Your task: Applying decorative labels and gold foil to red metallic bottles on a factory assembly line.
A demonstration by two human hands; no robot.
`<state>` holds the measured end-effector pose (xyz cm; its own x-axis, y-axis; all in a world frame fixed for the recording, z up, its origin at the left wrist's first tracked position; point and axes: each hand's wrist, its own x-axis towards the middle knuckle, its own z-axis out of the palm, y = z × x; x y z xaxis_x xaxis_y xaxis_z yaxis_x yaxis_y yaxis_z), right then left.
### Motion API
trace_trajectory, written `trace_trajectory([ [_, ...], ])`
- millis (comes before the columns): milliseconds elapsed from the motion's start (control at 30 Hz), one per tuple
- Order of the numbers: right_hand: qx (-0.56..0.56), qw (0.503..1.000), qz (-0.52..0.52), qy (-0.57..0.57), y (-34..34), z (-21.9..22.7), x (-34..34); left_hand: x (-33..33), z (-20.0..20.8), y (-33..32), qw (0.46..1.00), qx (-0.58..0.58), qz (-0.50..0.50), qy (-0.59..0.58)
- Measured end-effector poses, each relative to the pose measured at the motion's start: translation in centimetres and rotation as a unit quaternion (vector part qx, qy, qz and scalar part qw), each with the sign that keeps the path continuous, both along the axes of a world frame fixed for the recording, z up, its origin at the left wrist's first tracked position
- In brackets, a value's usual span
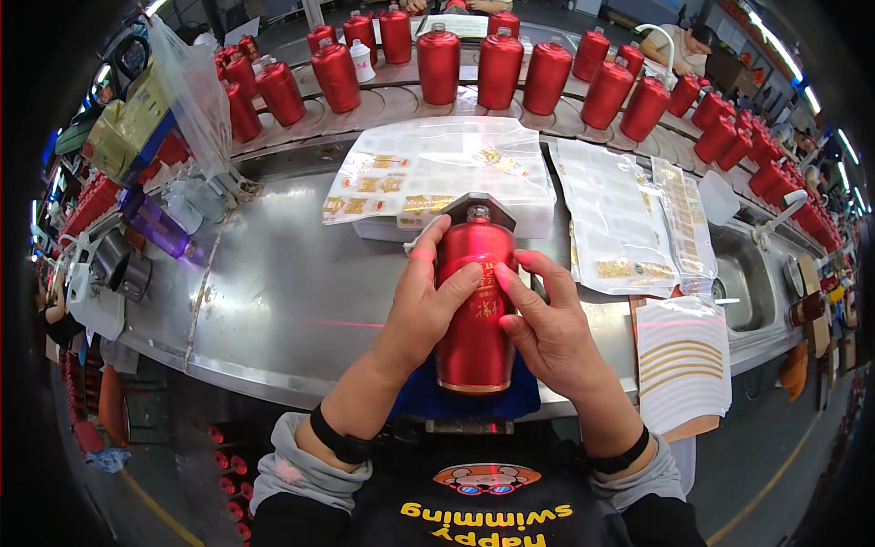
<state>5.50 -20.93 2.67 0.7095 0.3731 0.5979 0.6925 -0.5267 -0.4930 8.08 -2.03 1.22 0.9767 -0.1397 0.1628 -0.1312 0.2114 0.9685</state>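
Note:
A glossy red bottle (474, 351) with gold lettering on its front stands upright before me at the near table edge. My left hand (421, 305) is wrapped round its left side, the thumb lying across the front beside the lettering. From the right, my right hand (556, 333) touches the same bottle; one fingertip presses on the gold lettering, and the other visible fingers are spread apart. Behind the bottle's neck sits a dark angular support (497, 211). Below the bottle lies blue cloth (519, 387).
Sheets of gold decals (365, 164) lie on a white box ahead, more decal sheets (611, 214) to the right. White sheets with gold strips (679, 360) hang near a sink (743, 273). Red bottles (439, 68) line a conveyor (392, 105). A purple bottle (159, 223) stands left. A person (679, 50) sits beyond.

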Motion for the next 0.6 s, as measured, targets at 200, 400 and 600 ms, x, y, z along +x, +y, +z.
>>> trace_trajectory([
  [200, -0.012, 1.0, 0.007, 0.005, -0.03, 0.33, -0.56, -0.19, 0.8, -0.11, 0.997, -0.045, -0.013, 0.054],
  [400, -0.009, 1.0, 0.002, 0.004, 0.11, 0.38, -0.31, -0.48, 0.73, -0.26, 1.0, 0.007, -0.002, 0.021],
  [600, 0.014, 0.999, -0.016, 0.042, 0.32, 0.31, -0.13, -0.52, 0.44, -0.21, 0.994, -0.09, -0.019, 0.053],
])
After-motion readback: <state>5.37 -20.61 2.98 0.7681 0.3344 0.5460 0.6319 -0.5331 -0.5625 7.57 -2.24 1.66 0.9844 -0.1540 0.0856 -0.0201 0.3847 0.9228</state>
